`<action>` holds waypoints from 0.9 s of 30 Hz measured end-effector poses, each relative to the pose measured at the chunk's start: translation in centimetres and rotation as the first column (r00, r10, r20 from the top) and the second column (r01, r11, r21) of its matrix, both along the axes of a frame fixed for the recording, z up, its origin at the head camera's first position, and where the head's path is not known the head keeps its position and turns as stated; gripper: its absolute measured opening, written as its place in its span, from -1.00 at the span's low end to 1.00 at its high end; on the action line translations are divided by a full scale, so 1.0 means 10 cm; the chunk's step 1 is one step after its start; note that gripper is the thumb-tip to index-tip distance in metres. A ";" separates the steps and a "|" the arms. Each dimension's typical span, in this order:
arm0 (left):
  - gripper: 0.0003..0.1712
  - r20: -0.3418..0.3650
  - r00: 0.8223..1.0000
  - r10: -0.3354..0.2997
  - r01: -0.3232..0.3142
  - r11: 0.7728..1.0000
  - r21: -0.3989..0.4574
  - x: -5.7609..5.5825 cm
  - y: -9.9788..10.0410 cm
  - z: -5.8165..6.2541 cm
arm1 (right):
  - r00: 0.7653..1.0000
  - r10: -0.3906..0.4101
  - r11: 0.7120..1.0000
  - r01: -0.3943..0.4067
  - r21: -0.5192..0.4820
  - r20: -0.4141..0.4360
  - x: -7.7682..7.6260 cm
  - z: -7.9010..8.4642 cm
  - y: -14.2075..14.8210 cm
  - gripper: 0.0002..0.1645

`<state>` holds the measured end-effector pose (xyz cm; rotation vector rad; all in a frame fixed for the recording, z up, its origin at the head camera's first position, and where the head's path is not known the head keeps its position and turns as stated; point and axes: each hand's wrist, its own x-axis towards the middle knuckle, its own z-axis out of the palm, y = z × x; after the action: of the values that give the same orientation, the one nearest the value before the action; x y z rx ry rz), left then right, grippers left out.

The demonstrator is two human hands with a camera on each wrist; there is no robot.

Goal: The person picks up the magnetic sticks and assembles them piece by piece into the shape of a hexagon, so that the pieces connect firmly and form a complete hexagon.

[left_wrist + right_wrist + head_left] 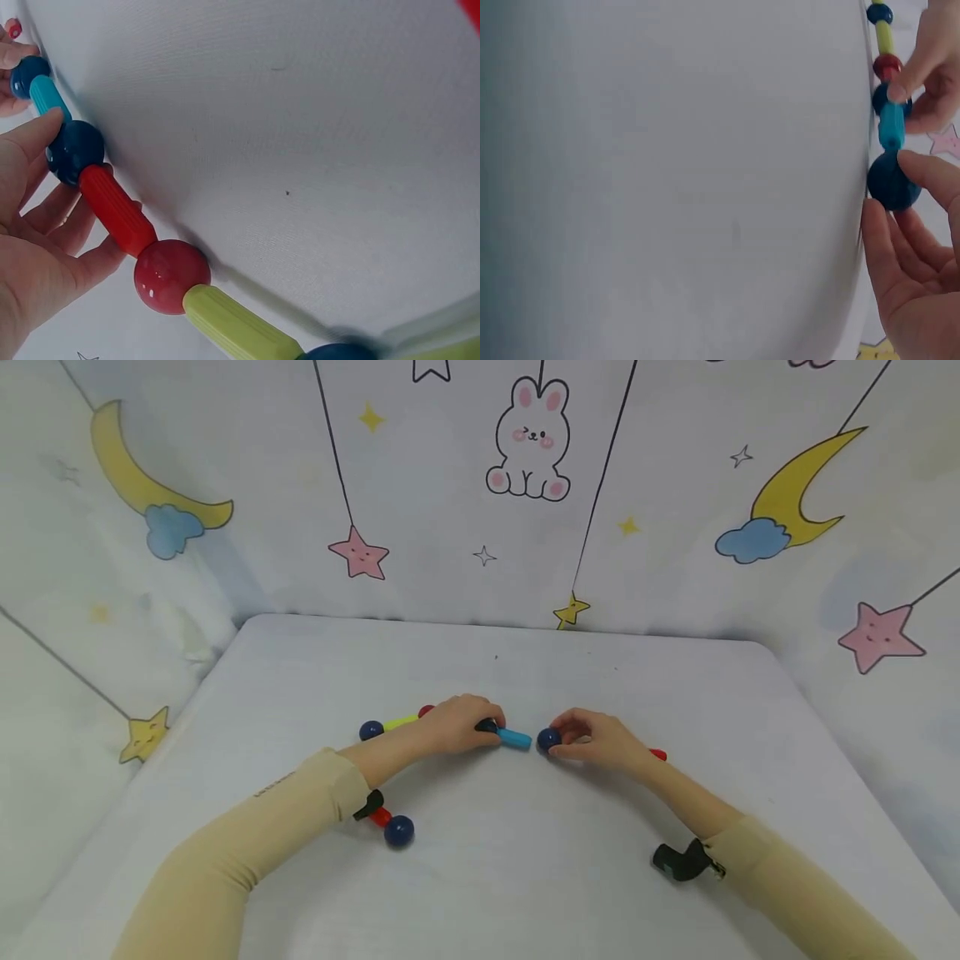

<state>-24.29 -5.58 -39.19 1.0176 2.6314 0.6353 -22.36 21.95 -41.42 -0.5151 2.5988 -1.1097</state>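
Observation:
My left hand [461,725] grips a row of toy balls and ribbed rods around a dark blue ball [75,152]. From that ball a light blue rod [515,739] points toward my right hand. On its other side follow a red rod [116,210], a red ball [172,277], a yellow-green rod [240,322] and another dark blue ball [371,730]. My right hand [600,742] pinches a separate-looking dark blue ball [549,740] between thumb and fingers. Only a narrow gap shows between it and the light blue rod in the head view.
Beneath the left forearm lies a red rod [381,817] joined to a dark blue ball [399,832]. Another red piece [658,754] shows behind the right wrist, partly hidden. A white cloth covers the table [510,877]; a printed curtain [450,485] stands behind it.

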 end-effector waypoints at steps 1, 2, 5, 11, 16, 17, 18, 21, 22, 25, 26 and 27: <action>-0.75 -0.001 1.000 0.002 -0.002 1.000 0.001 0.00 0.00 0.00 | 1.000 -0.001 1.000 0.001 -0.009 0.000 0.03 0.00 -0.02 -0.50; -0.75 -0.003 1.000 0.002 -0.002 1.000 0.002 -0.01 0.00 0.00 | 1.000 -0.002 1.000 0.002 -0.013 -0.001 0.06 0.00 -0.03 -0.50; -0.75 -0.010 1.000 0.003 -0.003 1.000 0.007 -0.02 0.00 0.00 | 1.000 -0.012 1.000 0.013 -0.025 0.005 0.10 0.01 -0.09 -0.49; -0.67 -0.030 0.999 0.023 -0.024 0.999 -0.043 -0.03 0.08 0.01 | 0.999 -0.045 0.998 0.045 -0.034 0.025 0.12 0.00 -0.09 -0.49; -0.54 -0.008 1.000 0.008 -0.008 0.998 -0.057 -0.05 0.28 0.04 | 0.998 -0.053 0.996 0.055 -0.067 0.036 0.12 -0.03 -0.07 -0.51; -0.53 0.002 1.000 0.000 0.000 0.999 -0.054 -0.05 0.32 0.04 | 0.998 -0.054 0.995 0.057 -0.077 0.036 0.12 -0.03 -0.07 -0.51; -0.52 0.015 1.000 -0.010 0.011 0.999 -0.051 -0.05 0.36 0.04 | 0.998 -0.054 0.995 0.057 -0.086 0.039 0.12 -0.04 -0.07 -0.51; -0.54 0.041 0.999 -0.035 0.037 0.999 -0.037 -0.06 0.47 0.01 | 0.998 -0.046 0.993 0.050 -0.103 0.041 0.12 -0.05 -0.06 -0.50; -0.54 0.049 0.998 -0.040 0.042 0.999 -0.030 -0.05 0.50 0.01 | 0.998 -0.044 0.993 0.048 -0.106 0.040 0.12 -0.06 -0.05 -0.50; -0.58 0.059 0.997 -0.039 0.040 0.999 -0.012 -0.05 0.55 0.00 | 0.999 -0.035 0.994 0.039 -0.105 0.039 0.12 -0.04 -0.02 -0.49; -0.58 0.058 0.998 -0.037 0.038 0.999 -0.011 -0.05 0.56 0.00 | 0.999 -0.035 0.994 0.039 -0.101 0.032 0.13 -0.03 0.00 -0.51; -0.58 0.059 0.998 -0.035 0.035 0.999 -0.006 -0.05 0.57 -0.01 | 0.999 -0.032 0.995 0.033 -0.091 0.018 0.13 -0.02 0.03 -0.53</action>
<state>-24.75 0.11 -39.25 1.0247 2.5581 0.6376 -21.06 22.24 -41.61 -0.4825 2.5599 -1.2432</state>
